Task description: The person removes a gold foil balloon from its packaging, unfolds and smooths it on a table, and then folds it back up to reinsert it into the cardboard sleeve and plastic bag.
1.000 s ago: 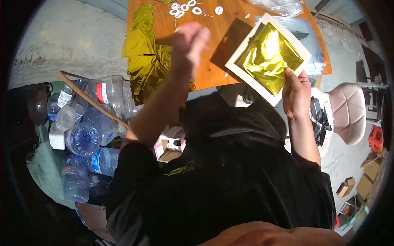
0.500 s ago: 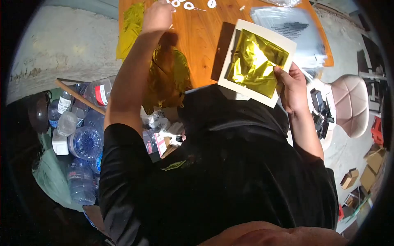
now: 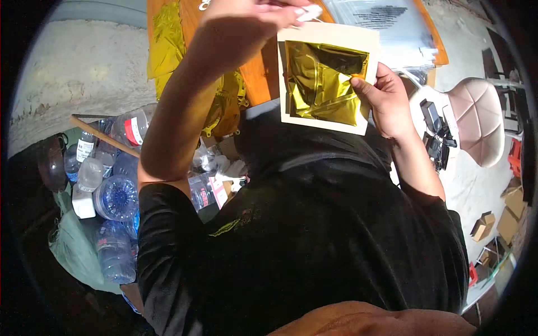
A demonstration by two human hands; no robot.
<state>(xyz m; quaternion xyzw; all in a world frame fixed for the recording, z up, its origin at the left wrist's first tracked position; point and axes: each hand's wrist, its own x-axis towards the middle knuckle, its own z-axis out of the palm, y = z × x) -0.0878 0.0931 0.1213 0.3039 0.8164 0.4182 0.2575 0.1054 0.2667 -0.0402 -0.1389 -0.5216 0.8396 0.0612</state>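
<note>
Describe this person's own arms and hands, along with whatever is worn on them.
Loose, plain black short sleeves leave both forearms bare. The right hand has no glove, nor does the left hand, as far as the picture's top edge lets it show. No watch or band is visible on either forearm.

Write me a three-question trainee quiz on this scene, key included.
1. Which hand grips the square cream panel carrying crinkled gold foil?
2. True or false: the small, blurred white item is held by the left hand.
3. Pick one. The clear plastic bottles are piled: A) on the pinkish quilted chair; B) on the view's left side; C) on the brown wooden table.

Key: 1. Right hand. 2. True. 3. B.
</note>
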